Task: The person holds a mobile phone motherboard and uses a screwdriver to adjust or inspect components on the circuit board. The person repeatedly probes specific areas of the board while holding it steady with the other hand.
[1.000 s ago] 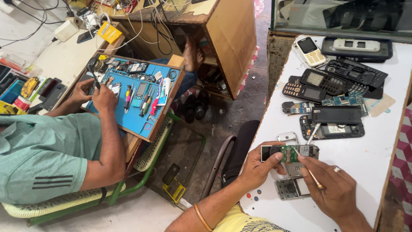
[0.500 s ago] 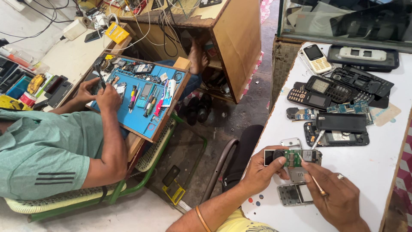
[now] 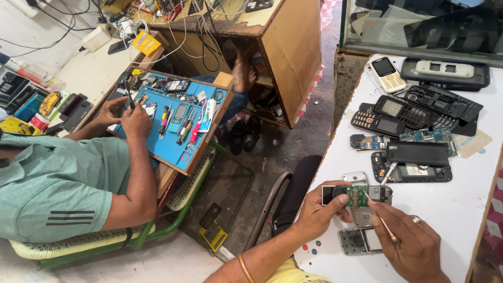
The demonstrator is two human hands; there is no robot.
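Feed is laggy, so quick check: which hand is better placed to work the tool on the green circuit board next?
Right, probably. The right hand already holds the thin tool, tip near the green circuit board. The left hand grips that board, steadying it.

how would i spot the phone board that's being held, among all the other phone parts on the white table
Start at the white table on the right and go to its near edge, where the left hand grips a stripped phone board. Unlike the cased phones farther back, it shows bare green circuitry and is lifted off the surface.
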